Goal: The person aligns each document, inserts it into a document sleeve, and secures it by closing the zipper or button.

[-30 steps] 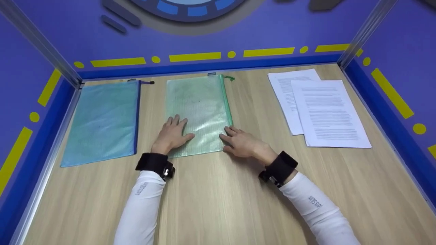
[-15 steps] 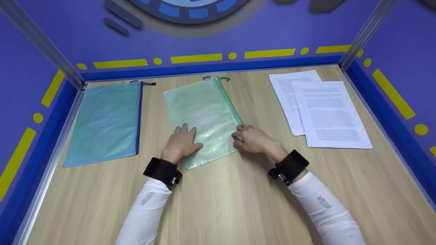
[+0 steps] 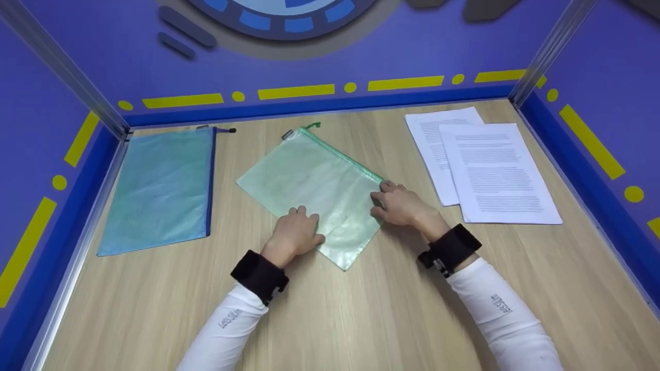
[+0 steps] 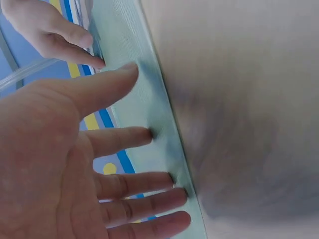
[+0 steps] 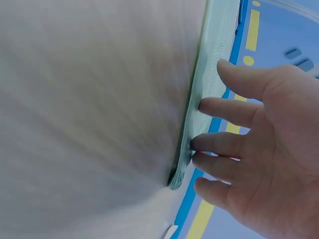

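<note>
On wood-grain tabletop: rectangular translucent green plastic zip pouch, aslant; left hand, right hand touching it, fingers extended, unclenched.

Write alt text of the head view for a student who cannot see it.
A left hand and a right hand touch a translucent green zip pouch lying at an angle on a wood-grain table. A blue zip pouch lies to its left, and overlapping printed sheets lie to its right.
</note>
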Available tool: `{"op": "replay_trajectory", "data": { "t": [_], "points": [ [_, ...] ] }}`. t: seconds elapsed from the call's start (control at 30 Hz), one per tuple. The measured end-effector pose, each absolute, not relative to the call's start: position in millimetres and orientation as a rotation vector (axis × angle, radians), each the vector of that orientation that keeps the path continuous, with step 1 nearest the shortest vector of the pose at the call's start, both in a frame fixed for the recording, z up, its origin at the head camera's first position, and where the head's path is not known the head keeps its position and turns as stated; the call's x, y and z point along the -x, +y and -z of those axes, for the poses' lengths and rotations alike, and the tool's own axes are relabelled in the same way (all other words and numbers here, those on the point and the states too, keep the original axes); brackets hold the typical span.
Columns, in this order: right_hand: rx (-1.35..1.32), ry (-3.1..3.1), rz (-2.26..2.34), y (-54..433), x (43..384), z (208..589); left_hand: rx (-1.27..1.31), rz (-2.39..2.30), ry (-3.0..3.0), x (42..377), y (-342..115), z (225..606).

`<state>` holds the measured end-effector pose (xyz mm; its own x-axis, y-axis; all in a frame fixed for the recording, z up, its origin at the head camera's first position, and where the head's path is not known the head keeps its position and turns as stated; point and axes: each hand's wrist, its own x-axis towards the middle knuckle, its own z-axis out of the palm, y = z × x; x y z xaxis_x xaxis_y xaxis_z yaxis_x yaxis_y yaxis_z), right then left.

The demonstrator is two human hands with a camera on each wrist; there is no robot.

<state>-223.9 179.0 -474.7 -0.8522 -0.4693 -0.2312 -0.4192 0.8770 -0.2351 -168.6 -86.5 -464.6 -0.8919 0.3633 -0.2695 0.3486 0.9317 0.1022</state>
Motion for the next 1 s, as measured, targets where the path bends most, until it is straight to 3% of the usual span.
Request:
{"op": "replay_trajectory", "data": {
  "t": [0.53, 1.0],
  "points": [
    [0.621, 2.722, 0.133, 168, 198, 478, -0.35, -0.289, 2.819, 215, -151, 483],
    [0.623, 2.699, 0.19, 178, 208, 479, -0.311, -0.209, 2.816, 206, -136, 477]
  ]
}}
